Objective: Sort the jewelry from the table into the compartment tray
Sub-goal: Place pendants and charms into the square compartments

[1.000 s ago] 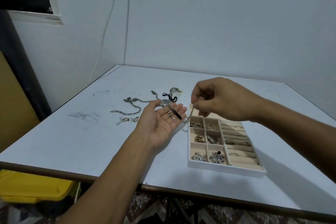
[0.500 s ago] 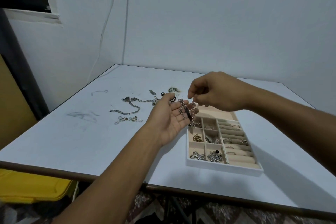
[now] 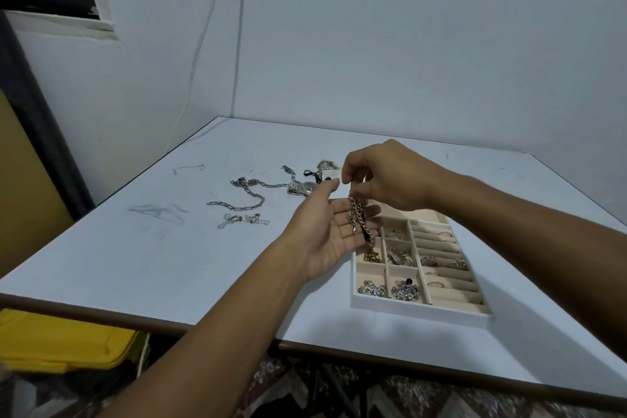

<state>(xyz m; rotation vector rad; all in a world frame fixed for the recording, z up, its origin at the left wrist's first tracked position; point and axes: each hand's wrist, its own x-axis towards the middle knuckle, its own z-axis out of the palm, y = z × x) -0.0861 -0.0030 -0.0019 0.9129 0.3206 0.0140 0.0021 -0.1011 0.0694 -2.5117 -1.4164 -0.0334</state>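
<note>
My right hand (image 3: 386, 176) pinches the top end of a silver chain bracelet (image 3: 358, 219) with a black bar. The chain hangs down across the upturned palm of my left hand (image 3: 330, 231), whose fingers are straight, just left of the compartment tray (image 3: 420, 310). The tray is white with beige compartments that hold rings, chains and pendants. More jewelry lies on the table to the left: a silver watch (image 3: 302, 187), a long silver chain (image 3: 247, 197), a small cluster of pieces (image 3: 242, 219) and dark items (image 3: 319, 171) farther back.
The white table (image 3: 152, 265) stands in a corner, with walls behind and to the left. Its front edge runs below my forearms. A yellow container (image 3: 64, 339) sits under the table at the left.
My right hand has lifted the bracelet's end higher, so the chain now hangs upright over my left palm. Both hands have shifted slightly toward the tray.
</note>
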